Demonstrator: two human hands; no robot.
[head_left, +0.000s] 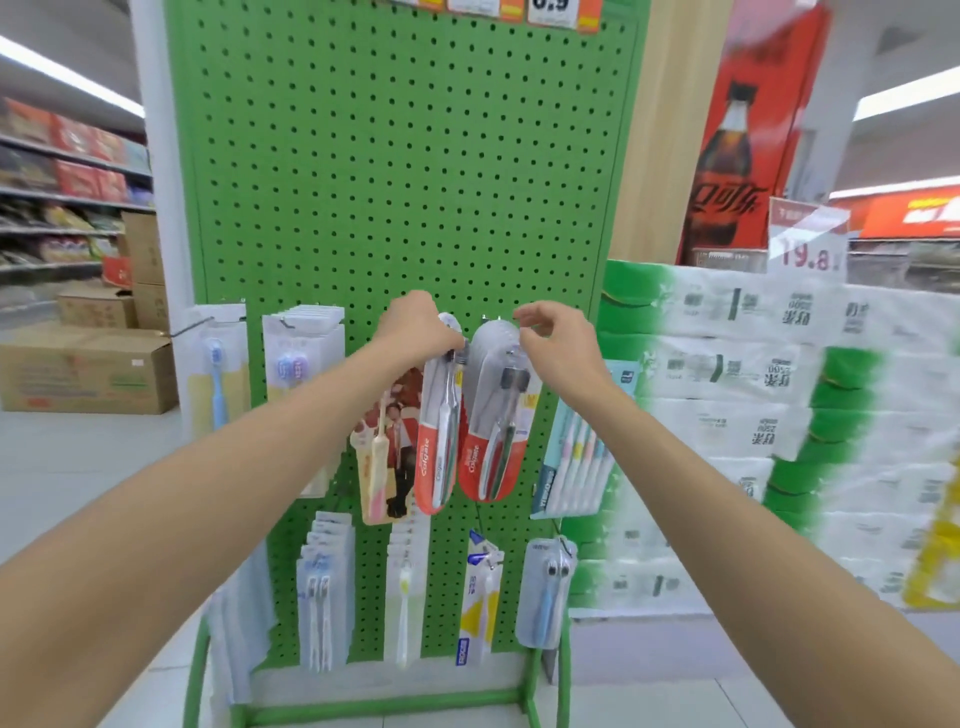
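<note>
Green pegboard stand (389, 182): hung with toothbrush packs; stacked tissue packs (753, 415) just beside it on the right.

Right Colgate pack (491, 415): hangs at mid-board, face out.

Left Colgate pack (439, 441): touching its neighbour, turned edge-on.

Left hand (415, 325): fingers curled round the left pack's top, holding it.

Right hand (558, 338): thumb and forefinger narrowly parted at the right pack's upper edge; whether they pinch it cannot be told.
</note>
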